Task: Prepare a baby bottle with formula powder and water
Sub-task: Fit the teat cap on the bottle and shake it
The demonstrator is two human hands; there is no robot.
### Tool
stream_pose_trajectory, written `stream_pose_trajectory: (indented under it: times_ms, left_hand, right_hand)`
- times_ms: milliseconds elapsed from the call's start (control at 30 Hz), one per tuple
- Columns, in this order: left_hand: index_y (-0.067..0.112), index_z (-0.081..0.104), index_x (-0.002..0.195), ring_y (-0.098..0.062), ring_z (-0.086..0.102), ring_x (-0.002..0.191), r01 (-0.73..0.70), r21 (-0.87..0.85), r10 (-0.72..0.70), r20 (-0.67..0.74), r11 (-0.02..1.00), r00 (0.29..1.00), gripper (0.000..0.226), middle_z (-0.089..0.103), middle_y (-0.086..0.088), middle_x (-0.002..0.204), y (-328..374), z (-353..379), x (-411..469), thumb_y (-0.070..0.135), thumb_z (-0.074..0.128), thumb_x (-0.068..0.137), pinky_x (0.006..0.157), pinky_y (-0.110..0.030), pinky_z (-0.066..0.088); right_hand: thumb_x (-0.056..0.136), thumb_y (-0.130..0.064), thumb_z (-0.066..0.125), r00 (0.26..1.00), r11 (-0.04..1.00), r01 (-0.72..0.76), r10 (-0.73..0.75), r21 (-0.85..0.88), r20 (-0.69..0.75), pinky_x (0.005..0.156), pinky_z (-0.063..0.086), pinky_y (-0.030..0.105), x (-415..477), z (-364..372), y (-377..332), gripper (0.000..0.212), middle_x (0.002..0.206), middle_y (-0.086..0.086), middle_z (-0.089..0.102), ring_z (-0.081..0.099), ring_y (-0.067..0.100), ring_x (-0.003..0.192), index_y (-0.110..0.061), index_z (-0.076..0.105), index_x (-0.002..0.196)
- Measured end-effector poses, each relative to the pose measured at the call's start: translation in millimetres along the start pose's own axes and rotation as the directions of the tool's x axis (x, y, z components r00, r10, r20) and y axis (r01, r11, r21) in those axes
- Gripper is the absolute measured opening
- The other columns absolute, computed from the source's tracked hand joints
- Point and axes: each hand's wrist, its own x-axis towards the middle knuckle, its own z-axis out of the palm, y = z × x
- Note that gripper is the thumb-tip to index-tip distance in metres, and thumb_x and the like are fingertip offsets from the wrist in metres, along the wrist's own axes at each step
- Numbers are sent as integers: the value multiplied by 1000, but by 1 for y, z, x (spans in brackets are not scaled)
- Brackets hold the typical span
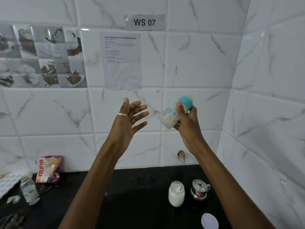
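My right hand [186, 123] grips a baby bottle [171, 115] with a teal collar, held tilted in the air in front of the tiled wall, its base pointing down-left. Milky white liquid fills its lower part. My left hand [129, 119] is raised beside it with fingers spread, palm facing the bottle, a gap between them; a ring is on the thumb. Down on the black counter [132, 204] stands an open glass jar of white formula powder [176, 194] with a scoop inside.
A small steel kettle [200, 189] stands right of the jar, and a white lid [210, 220] lies in front. At the left are a plastic water bottle [29, 190], a snack packet [48, 169] and a white tray [8, 182]. Tiled walls close the back and right.
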Motion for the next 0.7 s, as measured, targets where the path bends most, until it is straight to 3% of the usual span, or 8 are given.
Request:
stream_pose_trajectory:
  times_ms: [133, 267, 400, 567, 700]
  left_hand:
    - [15, 62, 129, -27, 69, 118, -3, -2, 3, -14, 1000, 1000, 57, 71, -7, 128, 1, 2, 2, 58, 36, 102, 97, -43, 55]
    - [14, 61, 130, -26, 69, 117, -1, 3, 1, 6, 1000, 1000, 58, 71, -8, 129, 0, 2, 0, 58, 37, 101, 99, -44, 55]
    - [14, 62, 129, -27, 69, 118, -4, -2, 4, -9, 1000, 1000, 57, 71, -8, 129, 0, 2, 2, 58, 35, 102, 99, -44, 55]
    - [16, 63, 127, -26, 70, 116, -2, 7, 2, 12, 1000, 1000, 56, 72, -6, 127, -2, 3, 0, 58, 37, 101, 98, -43, 55]
    - [17, 63, 125, -27, 69, 117, 2, 3, -2, -9, 1000, 1000, 56, 73, -5, 126, -2, 4, 1, 59, 35, 101, 95, -42, 56]
  right_hand:
    - [100, -38, 58, 983, 980, -8, 44, -198, 179, 79, 62, 28, -7, 1, 6, 44, 124, 0, 61, 67, 18, 112, -20, 43, 136]
    - [101, -40, 57, 999, 999, 7, -5, 43, -52, 86, 62, 34, 1, 0, 3, 42, 123, 1, 60, 67, 18, 112, -20, 41, 134]
    - [100, -39, 59, 989, 981, 1, 28, -194, 149, 79, 62, 27, -4, 2, 8, 41, 127, 2, 60, 67, 19, 113, -22, 43, 133]
    - [102, -40, 55, 999, 999, 27, -25, 41, -48, 80, 61, 28, 1, 2, 0, 39, 117, -3, 60, 68, 15, 106, -20, 41, 133]
    - [102, -38, 55, 990, 987, 1, 22, -163, 139, 76, 62, 25, -7, 3, 7, 35, 119, -4, 60, 67, 15, 108, -24, 42, 131]
